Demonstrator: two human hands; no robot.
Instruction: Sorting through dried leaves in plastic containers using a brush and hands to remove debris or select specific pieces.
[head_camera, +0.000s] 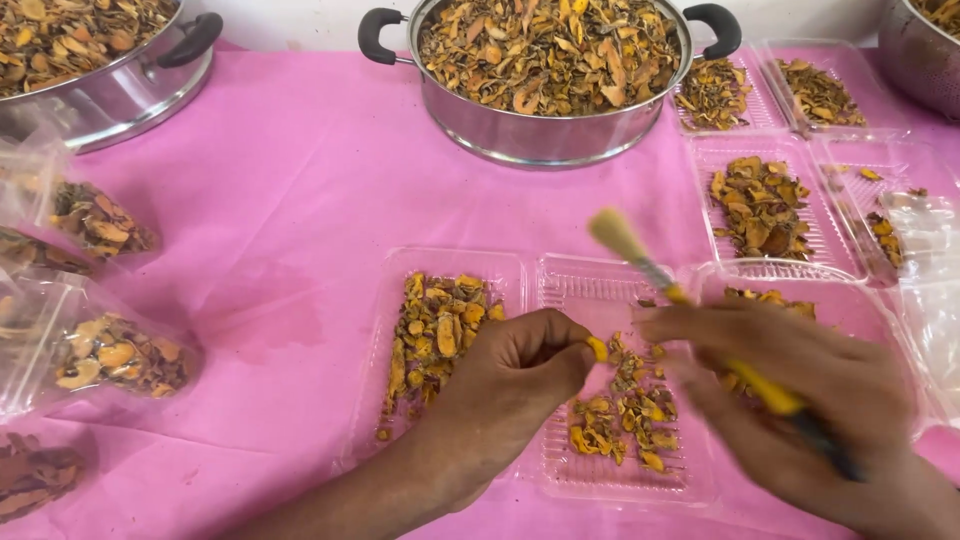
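Two hands work over a clear clamshell tray (600, 290); left hand (515, 375) pinches one yellow-orange dried piece (597, 349) steady; blurred right hand (800, 400) apparently grips a yellow-handled brush (680, 295), bristles raised toward the far pot (550, 130).

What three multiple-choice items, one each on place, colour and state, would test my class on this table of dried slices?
1. Where is the full steel pot with black handles?
A. top middle
B. bottom left
C. under the hands

2. What colour is the table cover?
A. green
B. pink
C. white

3. What does the right hand hold?
A. nothing
B. a spoon
C. a yellow-handled brush

Answers: 1 A, it stands at the far edge, centre. 2 B, pink shows all around the trays. 3 C, bristles point up while the left hand pinches a yellow piece.
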